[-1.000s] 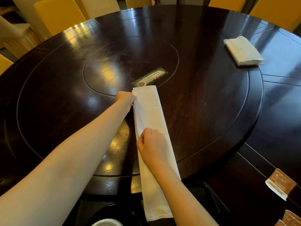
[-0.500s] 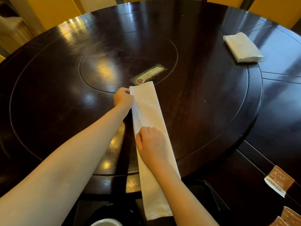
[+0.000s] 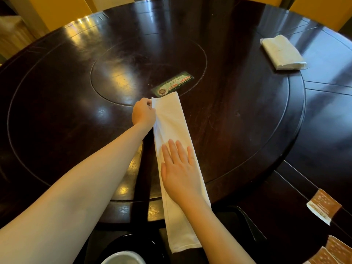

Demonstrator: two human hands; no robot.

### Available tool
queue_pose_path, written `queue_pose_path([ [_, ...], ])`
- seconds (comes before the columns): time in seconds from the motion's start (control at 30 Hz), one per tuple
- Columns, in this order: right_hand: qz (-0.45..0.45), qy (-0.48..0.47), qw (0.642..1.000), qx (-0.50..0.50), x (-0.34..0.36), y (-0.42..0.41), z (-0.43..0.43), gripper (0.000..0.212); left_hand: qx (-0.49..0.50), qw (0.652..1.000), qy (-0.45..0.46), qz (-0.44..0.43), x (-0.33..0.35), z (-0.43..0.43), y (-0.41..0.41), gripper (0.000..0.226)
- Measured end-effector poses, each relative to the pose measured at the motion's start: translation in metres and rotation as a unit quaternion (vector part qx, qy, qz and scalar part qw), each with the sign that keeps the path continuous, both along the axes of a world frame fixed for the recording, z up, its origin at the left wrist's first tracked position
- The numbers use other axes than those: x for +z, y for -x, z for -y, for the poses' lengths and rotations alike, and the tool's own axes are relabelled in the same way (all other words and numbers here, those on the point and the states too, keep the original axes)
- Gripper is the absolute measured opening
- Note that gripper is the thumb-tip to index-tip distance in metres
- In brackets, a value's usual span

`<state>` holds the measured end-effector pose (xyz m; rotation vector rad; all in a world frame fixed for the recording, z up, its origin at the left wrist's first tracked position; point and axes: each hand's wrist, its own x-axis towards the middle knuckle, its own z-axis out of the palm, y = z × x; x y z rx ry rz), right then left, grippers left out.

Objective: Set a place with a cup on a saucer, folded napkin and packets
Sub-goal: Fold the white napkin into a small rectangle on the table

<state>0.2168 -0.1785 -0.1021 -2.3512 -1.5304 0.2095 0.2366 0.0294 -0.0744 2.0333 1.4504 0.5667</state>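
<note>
I am looking down on the large round bench of dark polished wood (image 3: 238, 130), which is carrying everything. The long white cloth napkin (image 3: 171, 119), folded into a narrow strip, is lying across it, running from the near rim toward the centre ring.

My right grip (image 3: 179, 168) is spread flat, with its fingers straight and apart, pressing the middle of the strip down. My left grip (image 3: 143, 113) is pinching the far left edge, with its fingers closed on the cloth near the corner.

I am judging this napkin as light, limp and easily creased. It is holding a fold only where it is being pressed, and on such glossy wood it is likely sliding freely. I am reckoning the best holds are the corners and hemmed edges, with 1 palm pinning the body while the other lifts an end over. Pulling from the middle would bunch the layers.

A second white napkin, folded into a thick rectangle (image 3: 282, 52), is sitting well apart at the far right. The brown and white paper packets (image 3: 323, 205) are waiting near the right rim, with more of them at the bottom corner.

A green printed card (image 3: 173, 83) is lying just beyond the strip's far end. A white rounded rim (image 3: 122, 258), probably the cup, is peeking in at the bottom edge.
</note>
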Motion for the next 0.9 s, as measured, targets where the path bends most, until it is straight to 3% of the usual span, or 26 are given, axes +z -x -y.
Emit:
queue_pose_path([
  [0.13,-0.003,0.004,1.000,0.010,-0.001,-0.001,0.000,0.053,-0.002,1.000,-0.012,0.011,0.002,0.006,0.000,0.024],
  [0.23,-0.002,0.002,1.000,0.014,0.000,-0.001,0.000,0.052,-0.043,0.992,-0.121,-0.018,0.000,0.020,0.004,0.029],
  [0.33,-0.010,0.000,1.000,0.021,0.002,-0.003,0.000,0.051,-0.251,0.945,-0.208,-0.031,-0.001,0.040,-0.006,0.041],
  [0.4,-0.016,0.003,1.000,0.026,0.003,-0.003,-0.001,0.051,-0.392,0.902,-0.169,-0.056,-0.005,0.052,-0.018,0.047],
  [0.47,-0.017,0.001,1.000,0.024,0.005,-0.003,0.000,0.051,-0.460,0.867,-0.131,-0.139,-0.015,0.055,-0.025,0.051],
  [0.53,-0.013,-0.010,1.000,0.017,0.006,-0.002,0.000,0.049,-0.479,0.839,-0.136,-0.217,-0.025,0.049,-0.027,0.054],
  [0.6,-0.008,-0.010,1.000,0.017,0.005,-0.001,0.000,0.050,-0.474,0.834,-0.152,-0.238,-0.030,0.037,-0.027,0.058],
  [0.9,-0.003,0.005,1.000,0.012,0.002,0.001,0.000,0.053,-0.393,0.873,-0.169,-0.235,-0.033,-0.002,-0.041,0.060],
])
